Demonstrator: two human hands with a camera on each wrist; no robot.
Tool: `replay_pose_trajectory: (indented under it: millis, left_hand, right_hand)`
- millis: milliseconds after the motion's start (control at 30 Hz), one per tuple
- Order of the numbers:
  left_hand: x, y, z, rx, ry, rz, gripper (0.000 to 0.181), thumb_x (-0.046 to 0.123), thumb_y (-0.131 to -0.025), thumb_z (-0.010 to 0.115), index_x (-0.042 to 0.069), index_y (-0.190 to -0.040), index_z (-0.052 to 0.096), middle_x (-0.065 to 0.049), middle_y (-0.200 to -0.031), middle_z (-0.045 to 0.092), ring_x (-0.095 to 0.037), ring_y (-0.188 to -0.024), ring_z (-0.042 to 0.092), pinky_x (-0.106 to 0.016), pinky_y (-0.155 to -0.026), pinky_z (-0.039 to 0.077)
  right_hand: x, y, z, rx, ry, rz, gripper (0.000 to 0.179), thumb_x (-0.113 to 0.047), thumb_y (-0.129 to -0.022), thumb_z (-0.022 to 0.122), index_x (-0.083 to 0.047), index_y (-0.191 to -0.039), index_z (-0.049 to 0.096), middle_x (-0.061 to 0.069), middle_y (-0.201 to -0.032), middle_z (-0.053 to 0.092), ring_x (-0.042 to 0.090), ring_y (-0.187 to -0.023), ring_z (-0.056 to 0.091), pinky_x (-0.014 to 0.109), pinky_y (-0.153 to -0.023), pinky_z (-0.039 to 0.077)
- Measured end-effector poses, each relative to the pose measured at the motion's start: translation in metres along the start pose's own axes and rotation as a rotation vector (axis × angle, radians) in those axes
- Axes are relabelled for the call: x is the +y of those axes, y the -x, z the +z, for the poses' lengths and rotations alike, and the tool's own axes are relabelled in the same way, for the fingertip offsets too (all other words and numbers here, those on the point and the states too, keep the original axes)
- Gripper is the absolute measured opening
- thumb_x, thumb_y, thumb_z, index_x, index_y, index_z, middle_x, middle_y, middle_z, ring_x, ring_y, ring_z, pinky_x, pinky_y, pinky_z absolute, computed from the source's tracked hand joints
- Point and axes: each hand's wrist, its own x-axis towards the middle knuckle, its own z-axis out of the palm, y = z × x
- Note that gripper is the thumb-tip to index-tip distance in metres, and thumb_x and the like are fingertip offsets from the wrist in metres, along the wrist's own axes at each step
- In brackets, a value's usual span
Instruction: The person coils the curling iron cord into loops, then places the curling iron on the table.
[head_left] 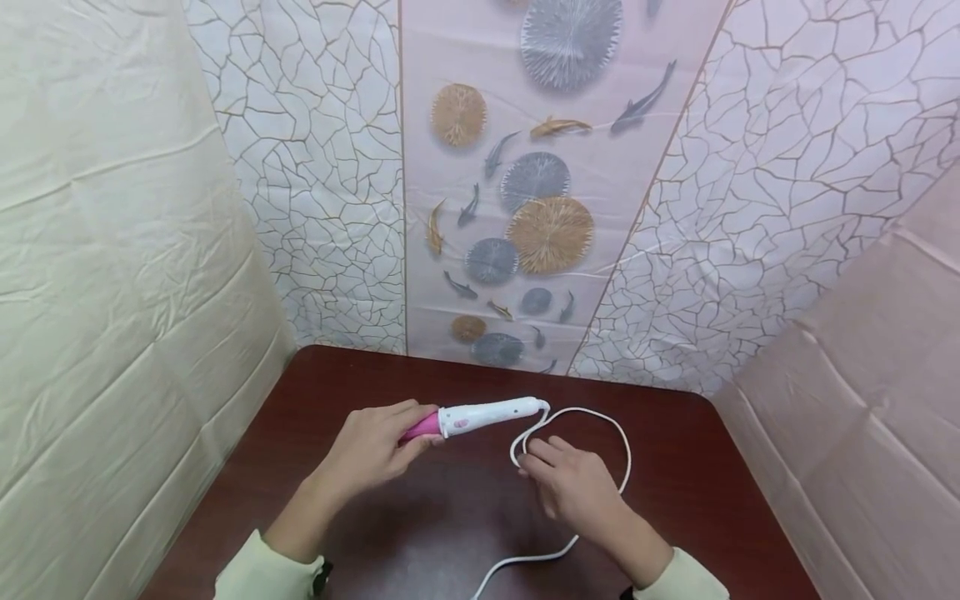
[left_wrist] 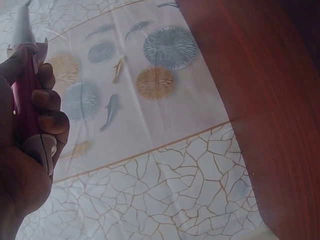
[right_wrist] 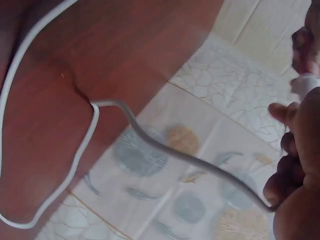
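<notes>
A curling iron [head_left: 487,414] with a white handle and a pink barrel is held over the table, slanting slightly up to the right. My left hand [head_left: 378,442] grips it round the pink barrel [left_wrist: 27,95], fingers and thumb wrapped about it. From the handle's right end runs a white power cord [head_left: 628,454], which loops round to the right. My right hand [head_left: 573,483] holds part of this cord, its fingers curled on it near the handle end. In the right wrist view, the cord [right_wrist: 190,159] runs into those curled fingers [right_wrist: 277,187].
Dark red-brown wood makes up the table [head_left: 420,542]. The cord's lower stretch [head_left: 525,558] trails toward the near edge. Patterned sheeting [head_left: 330,167] with fish and round motifs hangs behind the table, and pale padded panels [head_left: 112,292] stand on both sides.
</notes>
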Motion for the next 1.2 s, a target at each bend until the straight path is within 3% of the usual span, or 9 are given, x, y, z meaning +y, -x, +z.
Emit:
replay_pose_trajectory:
  millis: [133, 267, 400, 467, 567, 700, 833, 1033, 1200]
  left_hand:
    - [-0.002, 0.002, 0.001, -0.010, -0.019, 0.019, 0.036, 0.046, -0.096, 0.083, 0.024, -0.125, 0.081, 0.013, -0.091, 0.073, -0.002, -0.064, 0.047, -0.020, -0.058, 0.037]
    - [-0.003, 0.002, 0.002, -0.008, -0.020, 0.033, 0.037, 0.045, -0.094, 0.085, 0.024, -0.124, 0.082, 0.014, -0.088, 0.073, -0.001, -0.063, 0.045, -0.020, -0.057, 0.036]
    - [-0.004, 0.002, 0.001, 0.010, -0.003, 0.064, 0.036, 0.044, -0.091, 0.087, 0.026, -0.122, 0.083, 0.014, -0.083, 0.069, 0.000, -0.062, 0.044, -0.019, -0.057, 0.035]
    - [-0.003, 0.002, 0.001, 0.020, 0.007, 0.085, 0.035, 0.043, -0.090, 0.088, 0.027, -0.121, 0.083, 0.015, -0.081, 0.066, 0.001, -0.062, 0.042, -0.018, -0.056, 0.034]
    - [-0.002, 0.002, 0.000, 0.026, 0.011, 0.115, 0.034, 0.044, -0.091, 0.087, 0.026, -0.119, 0.083, 0.016, -0.080, 0.063, 0.003, -0.061, 0.041, -0.017, -0.056, 0.033]
    - [-0.001, 0.003, -0.002, 0.020, 0.013, 0.139, 0.034, 0.047, -0.094, 0.083, 0.026, -0.121, 0.083, 0.015, -0.079, 0.063, 0.005, -0.061, 0.040, -0.015, -0.055, 0.031]
    - [-0.001, 0.004, -0.004, 0.002, 0.031, 0.155, 0.035, 0.048, -0.096, 0.081, 0.027, -0.124, 0.082, 0.013, -0.080, 0.066, 0.004, -0.061, 0.040, -0.015, -0.055, 0.031]
    - [0.002, 0.005, -0.004, -0.039, 0.049, 0.187, 0.040, 0.052, -0.100, 0.078, 0.026, -0.130, 0.079, 0.015, -0.084, 0.069, 0.004, -0.063, 0.044, -0.016, -0.057, 0.038]
    - [0.004, 0.003, -0.005, -0.032, 0.023, 0.198, 0.050, 0.059, -0.099, 0.077, 0.028, -0.137, 0.077, 0.014, -0.095, 0.079, 0.002, -0.062, 0.049, -0.022, -0.058, 0.046]
  right_hand:
    - [0.004, -0.010, -0.016, 0.039, -0.040, -0.118, 0.032, -0.018, -0.114, 0.048, -0.020, -0.096, 0.075, -0.007, -0.091, 0.063, 0.016, -0.073, 0.055, 0.027, -0.058, 0.047]
    - [0.013, -0.021, -0.027, 0.110, -0.092, -0.140, 0.026, -0.006, -0.101, 0.053, -0.019, -0.098, 0.076, -0.006, -0.093, 0.067, 0.015, -0.074, 0.058, 0.027, -0.061, 0.049]
    - [0.021, -0.031, -0.032, 0.173, -0.149, -0.098, 0.034, 0.004, -0.085, 0.053, -0.017, -0.098, 0.076, -0.007, -0.088, 0.064, 0.011, -0.070, 0.052, 0.023, -0.056, 0.044]
    - [0.024, -0.034, -0.033, 0.188, -0.170, -0.077, 0.036, 0.006, -0.084, 0.051, -0.016, -0.097, 0.075, -0.008, -0.085, 0.060, 0.009, -0.069, 0.047, 0.020, -0.054, 0.039]
    - [0.025, -0.035, -0.034, 0.192, -0.196, -0.047, 0.033, 0.006, -0.089, 0.052, -0.015, -0.098, 0.075, -0.008, -0.083, 0.057, 0.007, -0.069, 0.046, 0.016, -0.054, 0.038]
    - [0.027, -0.036, -0.034, 0.182, -0.245, 0.009, 0.023, -0.012, -0.113, 0.054, -0.013, -0.104, 0.075, -0.008, -0.081, 0.055, 0.006, -0.069, 0.047, 0.017, -0.057, 0.041]
    - [0.031, -0.034, -0.033, 0.144, -0.319, 0.086, 0.031, -0.029, -0.118, 0.051, -0.011, -0.109, 0.074, -0.007, -0.084, 0.057, 0.004, -0.071, 0.048, 0.018, -0.065, 0.045]
    - [0.037, -0.029, -0.030, 0.105, -0.421, 0.176, 0.012, -0.005, -0.110, 0.063, -0.009, -0.111, 0.075, -0.005, -0.091, 0.063, 0.003, -0.074, 0.050, 0.017, -0.069, 0.045]
    - [0.041, -0.029, -0.027, 0.075, -0.441, 0.240, 0.026, 0.011, -0.096, 0.072, -0.012, -0.109, 0.075, -0.004, -0.090, 0.065, 0.001, -0.074, 0.048, 0.015, -0.069, 0.044]
